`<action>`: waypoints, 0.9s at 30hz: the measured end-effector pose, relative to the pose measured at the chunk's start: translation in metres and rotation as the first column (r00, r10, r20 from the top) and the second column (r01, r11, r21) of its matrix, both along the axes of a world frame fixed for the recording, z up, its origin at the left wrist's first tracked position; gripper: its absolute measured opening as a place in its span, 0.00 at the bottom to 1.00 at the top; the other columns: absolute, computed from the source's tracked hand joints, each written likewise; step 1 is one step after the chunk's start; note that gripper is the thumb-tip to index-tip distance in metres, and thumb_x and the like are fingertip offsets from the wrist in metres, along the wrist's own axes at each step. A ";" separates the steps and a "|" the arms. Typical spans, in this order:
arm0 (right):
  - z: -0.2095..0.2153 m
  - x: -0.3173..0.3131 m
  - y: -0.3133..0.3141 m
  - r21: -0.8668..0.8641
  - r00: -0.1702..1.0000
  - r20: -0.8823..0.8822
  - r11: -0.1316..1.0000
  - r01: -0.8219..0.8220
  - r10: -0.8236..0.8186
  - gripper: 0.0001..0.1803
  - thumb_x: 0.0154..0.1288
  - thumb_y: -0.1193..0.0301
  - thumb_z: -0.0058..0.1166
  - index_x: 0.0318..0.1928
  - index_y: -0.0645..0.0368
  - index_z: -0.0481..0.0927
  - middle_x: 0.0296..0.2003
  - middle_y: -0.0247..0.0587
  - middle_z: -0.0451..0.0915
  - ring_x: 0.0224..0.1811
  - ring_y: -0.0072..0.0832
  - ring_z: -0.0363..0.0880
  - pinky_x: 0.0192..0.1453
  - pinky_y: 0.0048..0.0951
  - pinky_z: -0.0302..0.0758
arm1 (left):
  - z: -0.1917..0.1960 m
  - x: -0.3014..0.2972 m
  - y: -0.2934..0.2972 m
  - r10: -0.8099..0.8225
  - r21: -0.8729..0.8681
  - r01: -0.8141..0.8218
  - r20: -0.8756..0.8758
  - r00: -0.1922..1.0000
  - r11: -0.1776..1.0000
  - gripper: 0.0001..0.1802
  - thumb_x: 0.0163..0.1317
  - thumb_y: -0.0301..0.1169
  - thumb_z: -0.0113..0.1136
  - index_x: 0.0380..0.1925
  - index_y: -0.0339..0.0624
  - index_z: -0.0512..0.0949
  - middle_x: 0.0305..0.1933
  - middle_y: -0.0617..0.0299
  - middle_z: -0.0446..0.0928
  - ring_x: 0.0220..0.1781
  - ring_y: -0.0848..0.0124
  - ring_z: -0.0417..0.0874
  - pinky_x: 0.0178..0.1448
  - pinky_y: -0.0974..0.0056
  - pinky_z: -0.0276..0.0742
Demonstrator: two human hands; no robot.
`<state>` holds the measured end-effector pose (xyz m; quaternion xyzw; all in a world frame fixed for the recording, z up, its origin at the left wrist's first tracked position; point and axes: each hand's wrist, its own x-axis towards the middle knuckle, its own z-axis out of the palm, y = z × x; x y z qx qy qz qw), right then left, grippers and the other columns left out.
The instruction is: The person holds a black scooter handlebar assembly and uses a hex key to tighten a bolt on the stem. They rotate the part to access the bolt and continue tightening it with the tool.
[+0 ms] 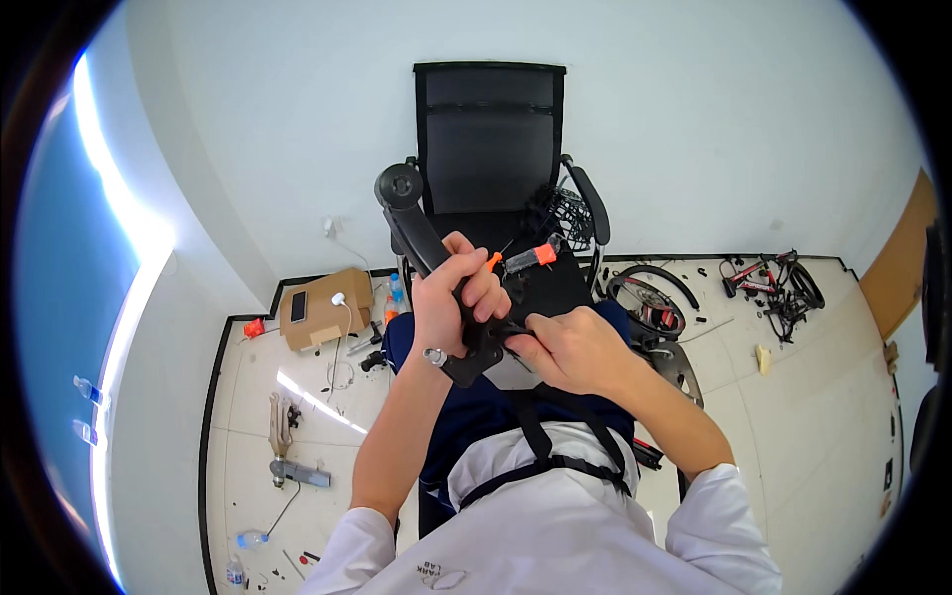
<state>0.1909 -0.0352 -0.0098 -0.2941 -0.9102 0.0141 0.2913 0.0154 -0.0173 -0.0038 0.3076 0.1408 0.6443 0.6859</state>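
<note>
My left hand is wrapped round a long black part with a round disc-shaped end at its upper left. Below that hand the part widens into a black bracket, with a silver bolt sticking out on the left. My right hand is closed against the bracket's right side, thumb and fingers pinched together. Whatever is between those fingers is hidden. Just beyond my left fingertips shows a small orange handle with a thin shaft. A grey and orange block-like item lies on the chair seat.
A black mesh-backed chair faces me against the wall. To the right are a wheel and a red and black bike frame. On the left floor lie cardboard with a phone, wrenches, a hammer-like tool and bottles.
</note>
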 end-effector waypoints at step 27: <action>-0.013 -0.014 -0.014 -0.388 0.958 -0.259 0.922 0.012 -0.122 0.22 0.69 0.61 0.52 0.21 0.65 0.74 0.13 0.52 0.71 0.16 0.48 0.73 0.21 0.40 0.67 | -0.022 0.006 0.004 0.284 0.259 -0.297 0.086 0.955 0.919 0.10 0.63 0.24 0.53 0.28 0.47 0.62 0.13 0.67 0.61 0.10 0.74 0.64 0.19 0.65 0.65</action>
